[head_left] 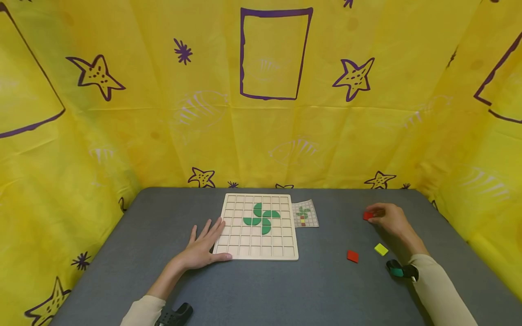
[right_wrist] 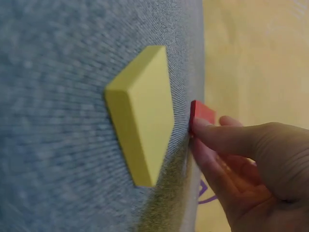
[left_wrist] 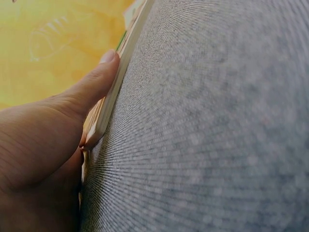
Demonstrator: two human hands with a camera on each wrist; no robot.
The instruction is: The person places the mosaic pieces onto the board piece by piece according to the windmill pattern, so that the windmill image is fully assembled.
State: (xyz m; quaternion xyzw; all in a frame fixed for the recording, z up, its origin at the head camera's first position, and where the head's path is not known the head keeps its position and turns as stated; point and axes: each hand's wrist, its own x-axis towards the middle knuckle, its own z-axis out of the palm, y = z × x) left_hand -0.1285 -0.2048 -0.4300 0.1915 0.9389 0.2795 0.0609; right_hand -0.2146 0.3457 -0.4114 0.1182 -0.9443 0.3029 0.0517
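Observation:
A pale wooden grid board (head_left: 236,249) lies on the dark table, with several green petal-shaped pieces (head_left: 266,226) set in a pinwheel near its middle. At the board's lower left corner my left hand (head_left: 200,251) rests with fingers spread, its thumb along the front edge, as the left wrist view also shows. Far to the right, my right hand (head_left: 391,219) pinches a red square tile (head_left: 368,216) between thumb and fingers, at the table surface. Nearer to me lie a yellow tile (head_left: 381,249) and a second red tile (head_left: 352,256); the yellow one (right_wrist: 149,121) looms large in the right wrist view.
A small pattern card (head_left: 311,217) sits against the board's right edge, showing a green pinwheel above red and yellow squares. The grey table (head_left: 261,294) ends at a yellow patterned cloth (head_left: 244,140) behind and at both sides.

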